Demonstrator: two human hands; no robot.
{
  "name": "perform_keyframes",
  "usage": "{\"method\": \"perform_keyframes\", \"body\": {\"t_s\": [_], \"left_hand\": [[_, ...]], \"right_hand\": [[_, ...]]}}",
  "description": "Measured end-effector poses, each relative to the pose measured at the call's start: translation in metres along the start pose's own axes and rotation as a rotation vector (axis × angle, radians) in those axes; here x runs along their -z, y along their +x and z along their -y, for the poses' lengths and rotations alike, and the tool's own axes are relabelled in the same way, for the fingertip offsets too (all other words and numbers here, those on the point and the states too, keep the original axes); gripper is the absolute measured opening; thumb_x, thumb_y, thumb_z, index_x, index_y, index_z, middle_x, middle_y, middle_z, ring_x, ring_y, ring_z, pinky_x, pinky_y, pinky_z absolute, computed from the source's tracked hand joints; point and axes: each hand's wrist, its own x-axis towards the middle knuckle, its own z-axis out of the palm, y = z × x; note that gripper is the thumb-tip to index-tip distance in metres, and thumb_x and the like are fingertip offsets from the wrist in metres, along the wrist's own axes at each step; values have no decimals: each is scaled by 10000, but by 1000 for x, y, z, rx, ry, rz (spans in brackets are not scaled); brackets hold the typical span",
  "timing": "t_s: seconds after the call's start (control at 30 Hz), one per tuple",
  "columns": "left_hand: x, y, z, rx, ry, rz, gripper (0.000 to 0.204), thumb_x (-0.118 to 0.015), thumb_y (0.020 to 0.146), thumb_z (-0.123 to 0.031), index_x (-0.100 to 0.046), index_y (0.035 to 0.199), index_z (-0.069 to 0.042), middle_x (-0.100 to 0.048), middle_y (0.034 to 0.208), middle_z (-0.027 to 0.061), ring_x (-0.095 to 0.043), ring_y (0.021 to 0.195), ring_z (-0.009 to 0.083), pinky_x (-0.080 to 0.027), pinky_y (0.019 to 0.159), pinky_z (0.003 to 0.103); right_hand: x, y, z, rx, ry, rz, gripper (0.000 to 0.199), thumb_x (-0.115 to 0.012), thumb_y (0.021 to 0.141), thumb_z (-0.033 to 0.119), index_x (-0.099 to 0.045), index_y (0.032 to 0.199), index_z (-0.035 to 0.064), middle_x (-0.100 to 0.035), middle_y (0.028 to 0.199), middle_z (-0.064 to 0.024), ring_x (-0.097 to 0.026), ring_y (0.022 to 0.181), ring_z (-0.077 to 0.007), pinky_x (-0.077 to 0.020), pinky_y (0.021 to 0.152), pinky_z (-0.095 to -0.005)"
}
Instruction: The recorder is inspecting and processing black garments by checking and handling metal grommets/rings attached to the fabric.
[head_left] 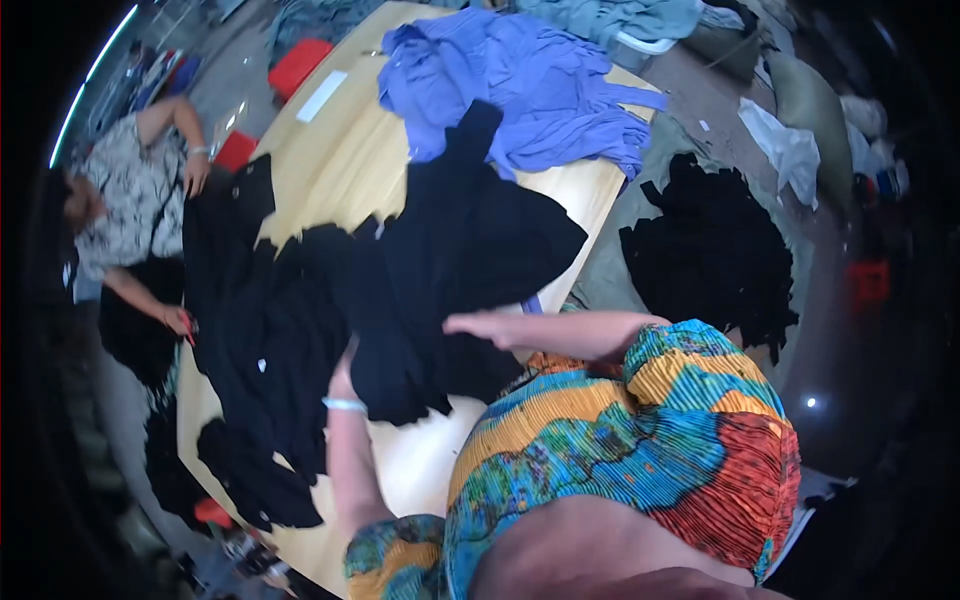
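Note:
A black knitted garment lies spread across the table in front of me, one sleeve pointing away toward the far side. My right hand is over its near right part, fingers stretched out flat and together, gripping nothing. At the garment's near left edge is my left hand, with a pale band on the wrist. One finger shows beside the cloth; the other fingers are hidden, so its grip is unclear. More black garments lie against this one on the left.
A heap of purple garments covers the table's far end. On the pale wooden table is a white strip. Across at left, a co-worker's hand holds a small red tool. Right of the table lies a black garment pile.

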Motion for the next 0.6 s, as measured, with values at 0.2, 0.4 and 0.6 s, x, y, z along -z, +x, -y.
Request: {"method": "perform_keyframes", "body": {"t_s": [0.2, 0.4, 0.6], "left_hand": [[-9, 12, 37, 205, -35, 134, 431, -360, 919, -303, -441, 1178, 32, -530, 1126, 71, -492, 1034, 169, -360, 914, 236], [-46, 66, 38, 406, -187, 199, 433, -358, 920, -298, -440, 1174, 43, -532, 1122, 70, -491, 1035, 169, -357, 916, 229], [-93, 152, 41, 795, -1161, 216, 441, -364, 920, -308, -443, 1176, 43, -530, 1127, 62, -482, 1046, 151, -345, 926, 220]], "right_hand": [[-20, -10, -8, -331, 401, -270, 455, -582, 749, 264, -511, 1111, -2, -490, 1173, -128, -461, 1078, -221, -340, 948, -331], [10, -15, -17, -318, 753, -192, 410, -572, 758, 248, -530, 1080, -2, -545, 1091, -120, -522, 987, -215, -392, 899, -332], [72, -34, 3, -207, 877, -220, 341, -537, 780, 266, -566, 1009, 14, -610, 940, -98, -589, 833, -207, -460, 809, -337]]}}
